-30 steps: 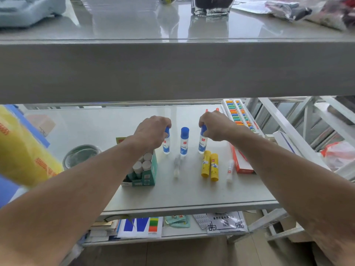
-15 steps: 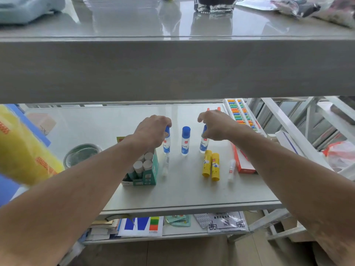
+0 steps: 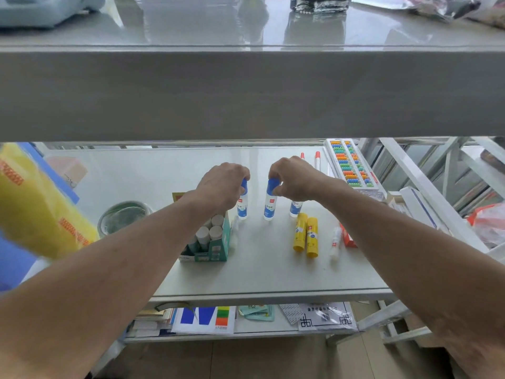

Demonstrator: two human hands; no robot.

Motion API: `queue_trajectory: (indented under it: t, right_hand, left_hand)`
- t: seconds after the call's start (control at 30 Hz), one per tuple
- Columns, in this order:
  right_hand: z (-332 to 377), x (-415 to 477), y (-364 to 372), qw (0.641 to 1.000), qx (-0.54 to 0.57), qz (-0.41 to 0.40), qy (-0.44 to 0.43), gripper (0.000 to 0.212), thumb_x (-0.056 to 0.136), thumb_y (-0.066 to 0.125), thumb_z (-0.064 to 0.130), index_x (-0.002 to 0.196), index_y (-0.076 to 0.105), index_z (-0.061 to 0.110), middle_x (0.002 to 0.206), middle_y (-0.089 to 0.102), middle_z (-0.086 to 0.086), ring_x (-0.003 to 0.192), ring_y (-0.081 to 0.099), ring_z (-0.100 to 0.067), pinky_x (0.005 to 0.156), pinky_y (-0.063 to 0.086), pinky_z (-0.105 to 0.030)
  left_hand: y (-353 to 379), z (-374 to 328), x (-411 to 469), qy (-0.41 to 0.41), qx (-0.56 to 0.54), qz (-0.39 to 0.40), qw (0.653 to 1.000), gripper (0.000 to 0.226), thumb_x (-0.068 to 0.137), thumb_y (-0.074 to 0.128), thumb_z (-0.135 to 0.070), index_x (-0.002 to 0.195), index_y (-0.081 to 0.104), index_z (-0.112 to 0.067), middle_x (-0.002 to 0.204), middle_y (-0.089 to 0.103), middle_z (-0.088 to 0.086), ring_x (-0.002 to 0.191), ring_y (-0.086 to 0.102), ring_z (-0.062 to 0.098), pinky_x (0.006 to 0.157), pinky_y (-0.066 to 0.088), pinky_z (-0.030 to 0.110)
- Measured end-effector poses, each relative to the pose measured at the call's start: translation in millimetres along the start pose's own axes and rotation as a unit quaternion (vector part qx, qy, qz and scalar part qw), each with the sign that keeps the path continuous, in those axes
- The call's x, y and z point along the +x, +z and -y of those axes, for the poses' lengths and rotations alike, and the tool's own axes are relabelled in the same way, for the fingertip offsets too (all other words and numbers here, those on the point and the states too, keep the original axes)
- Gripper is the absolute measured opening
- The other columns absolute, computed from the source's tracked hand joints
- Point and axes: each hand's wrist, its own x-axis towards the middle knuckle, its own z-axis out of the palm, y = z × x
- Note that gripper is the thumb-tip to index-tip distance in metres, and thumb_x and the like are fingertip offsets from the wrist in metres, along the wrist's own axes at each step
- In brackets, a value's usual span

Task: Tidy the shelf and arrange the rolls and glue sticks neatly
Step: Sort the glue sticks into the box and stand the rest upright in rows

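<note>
Three blue-capped white glue sticks stand upright in a row on the middle shelf [image 3: 273,269]. My left hand [image 3: 221,187] grips the cap of the left glue stick [image 3: 242,209]. My right hand [image 3: 293,177] pinches the blue cap of the middle glue stick [image 3: 270,203]. The right glue stick [image 3: 295,209] stands free, its top hidden under my right wrist. Two yellow glue sticks [image 3: 306,235] lie side by side in front. A green box of white rolls [image 3: 211,239] stands under my left forearm.
A small clear tube [image 3: 335,240] lies beside a red box [image 3: 347,236]. A colourful abacus [image 3: 349,165] and two red-capped pens [image 3: 317,158] sit at the back right. A roll of tape [image 3: 123,214] and a yellow bag [image 3: 32,203] are left. The upper shelf edge [image 3: 246,91] overhangs.
My right hand has let go of the right glue stick and shifted left onto the middle one. My left hand stays on the left stick.
</note>
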Motion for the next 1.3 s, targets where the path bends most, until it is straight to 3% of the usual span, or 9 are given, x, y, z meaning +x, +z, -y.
queue_trajectory:
  t: [0.47,0.8,0.87,0.97,1.1,1.2,1.23,1.3]
  right_hand:
    - [-5.7,-1.5,5.3,1.0,0.017,0.005,0.012,0.031,0.082,0.079,0.014,0.11,0.067,0.01,0.106,0.07,-0.009,0.087,0.062,-0.025,0.067,0.043,-0.028]
    - [-13.4,-9.6,-6.1,0.999,0.029,-0.012,0.012,0.056,0.083,0.078,0.015,0.135,0.056,0.009,0.126,0.067,-0.007,0.097,0.056,-0.02,0.078,0.049,-0.033]
    - [-16.8,-19.4,-13.8,0.998,0.041,-0.05,0.013,0.06,0.084,0.076,0.014,0.139,0.053,0.01,0.13,0.065,-0.008,0.103,0.058,-0.022,0.082,0.048,-0.033]
    - [-26.0,-40.5,-17.9,0.981,0.06,-0.185,0.018,0.054,0.082,0.072,0.007,0.135,0.057,0.007,0.127,0.066,-0.012,0.114,0.06,-0.028,0.095,0.05,-0.038]
    - [-27.0,-83.7,-5.4,0.927,0.123,-0.35,0.057,0.031,0.081,0.069,0.001,0.112,0.065,0.004,0.101,0.067,-0.009,0.084,0.06,-0.019,0.071,0.044,-0.023]
    - [-23.9,-120.2,25.5,0.914,0.157,-0.365,0.084,0.022,0.081,0.071,0.0,0.102,0.067,0.007,0.089,0.066,-0.005,0.072,0.058,-0.016,0.064,0.05,-0.027]
    - [-23.4,-131.1,39.0,0.914,0.166,-0.358,0.096,0.021,0.081,0.072,0.0,0.099,0.067,0.008,0.085,0.066,-0.003,0.069,0.058,-0.016,0.063,0.051,-0.03]
    - [-23.6,-149.1,64.9,0.913,0.188,-0.341,0.121,0.02,0.08,0.073,0.0,0.097,0.068,0.01,0.084,0.066,-0.002,0.069,0.059,-0.016,0.064,0.053,-0.035]
  left_hand:
    - [-3.9,-7.2,-4.1,-0.017,-0.016,0.0,1.0,0.028,0.096,0.066,-0.015,0.124,0.068,-0.015,0.121,0.068,0.013,0.087,0.055,0.025,0.072,0.044,0.033]
    - [-1.1,-3.3,-4.0,-0.01,-0.005,-0.002,1.0,0.026,0.096,0.066,-0.016,0.122,0.068,-0.015,0.12,0.069,0.012,0.088,0.055,0.027,0.074,0.043,0.034]
    - [-0.7,-2.8,-3.7,-0.006,-0.003,-0.002,1.0,0.029,0.095,0.067,-0.017,0.124,0.067,-0.016,0.121,0.069,0.012,0.088,0.055,0.027,0.076,0.045,0.034]
    - [0.0,-2.4,-5.1,0.0,0.007,0.002,1.0,0.036,0.095,0.067,-0.019,0.131,0.063,-0.016,0.125,0.068,0.012,0.097,0.061,0.029,0.08,0.047,0.035]
    - [-19.5,-10.5,-16.8,0.015,0.032,-0.043,0.998,0.045,0.094,0.068,-0.025,0.137,0.056,-0.016,0.127,0.065,0.009,0.106,0.063,0.033,0.086,0.052,0.042]
    - [-21.7,-25.1,-57.7,0.07,-0.016,-0.2,0.977,0.026,0.091,0.068,-0.013,0.117,0.067,-0.012,0.112,0.067,0.01,0.093,0.066,0.033,0.077,0.055,0.042]
    - [-13.0,-34.1,-77.2,0.092,-0.021,-0.206,0.974,0.02,0.09,0.067,-0.008,0.11,0.067,-0.011,0.106,0.067,0.01,0.089,0.066,0.033,0.074,0.057,0.043]
    - [18.8,-54.9,-107.5,0.109,0.025,-0.104,0.988,0.021,0.092,0.06,-0.005,0.112,0.064,-0.011,0.11,0.062,0.009,0.095,0.063,0.029,0.077,0.057,0.041]
